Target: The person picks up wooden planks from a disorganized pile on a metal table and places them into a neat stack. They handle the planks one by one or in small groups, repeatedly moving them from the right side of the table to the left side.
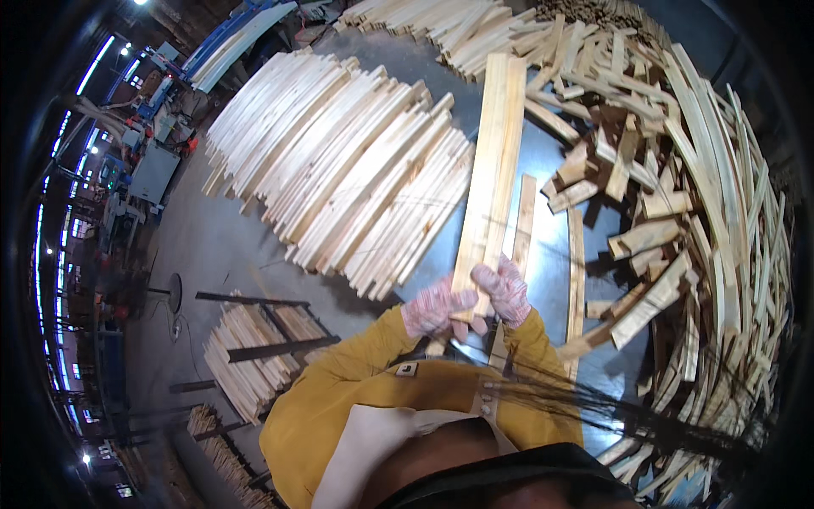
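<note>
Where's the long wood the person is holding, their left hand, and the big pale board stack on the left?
Held wood (492,165): head view, middle of its length.
Left hand (430,307): head view, gloved back.
Pale board stack (339,161): head view, top, near its centre.

Boards (490,161) in left hand (437,307) and right hand (506,293), reaching out ahead. Table (549,237) under hands. On table, stick (577,271) right of right hand. Messy wood heap (626,165) farther right. Big stack (348,161) ahead-left of left hand. Small stack (242,332) left. Machines (157,174) far left.
</note>
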A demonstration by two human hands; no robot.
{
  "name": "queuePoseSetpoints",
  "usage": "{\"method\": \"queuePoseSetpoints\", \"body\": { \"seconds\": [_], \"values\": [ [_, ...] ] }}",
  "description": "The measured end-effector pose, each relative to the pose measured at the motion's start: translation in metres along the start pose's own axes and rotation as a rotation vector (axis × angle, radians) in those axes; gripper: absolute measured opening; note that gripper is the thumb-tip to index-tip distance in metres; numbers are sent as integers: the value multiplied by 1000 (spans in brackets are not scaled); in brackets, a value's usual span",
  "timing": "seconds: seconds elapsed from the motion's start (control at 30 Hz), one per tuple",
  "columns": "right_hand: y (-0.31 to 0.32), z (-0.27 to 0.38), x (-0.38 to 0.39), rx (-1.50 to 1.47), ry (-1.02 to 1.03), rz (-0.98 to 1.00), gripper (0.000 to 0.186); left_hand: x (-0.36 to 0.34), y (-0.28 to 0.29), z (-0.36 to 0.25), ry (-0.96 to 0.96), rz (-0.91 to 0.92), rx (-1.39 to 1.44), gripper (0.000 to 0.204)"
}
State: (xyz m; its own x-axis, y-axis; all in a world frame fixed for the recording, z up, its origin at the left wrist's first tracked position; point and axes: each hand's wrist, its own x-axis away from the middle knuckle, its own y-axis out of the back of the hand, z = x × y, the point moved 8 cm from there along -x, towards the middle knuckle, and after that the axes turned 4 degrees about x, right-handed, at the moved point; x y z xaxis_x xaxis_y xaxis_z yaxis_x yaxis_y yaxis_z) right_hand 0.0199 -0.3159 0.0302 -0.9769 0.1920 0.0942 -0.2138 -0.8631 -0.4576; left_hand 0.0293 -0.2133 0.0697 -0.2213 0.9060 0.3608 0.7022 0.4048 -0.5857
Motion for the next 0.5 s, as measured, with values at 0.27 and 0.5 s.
{"method": "queuePoseSetpoints", "body": {
  "seconds": [0.27, 0.5],
  "values": [
    [99, -18, -38, 1186, 41, -782, 83, -232, 296, -307, -269, -754, -1366, 44],
    [88, -85, -4, 1874, -340, -732, 76, -429, 388, -379, 252, -1061, -1327, 43]
  ]
}}
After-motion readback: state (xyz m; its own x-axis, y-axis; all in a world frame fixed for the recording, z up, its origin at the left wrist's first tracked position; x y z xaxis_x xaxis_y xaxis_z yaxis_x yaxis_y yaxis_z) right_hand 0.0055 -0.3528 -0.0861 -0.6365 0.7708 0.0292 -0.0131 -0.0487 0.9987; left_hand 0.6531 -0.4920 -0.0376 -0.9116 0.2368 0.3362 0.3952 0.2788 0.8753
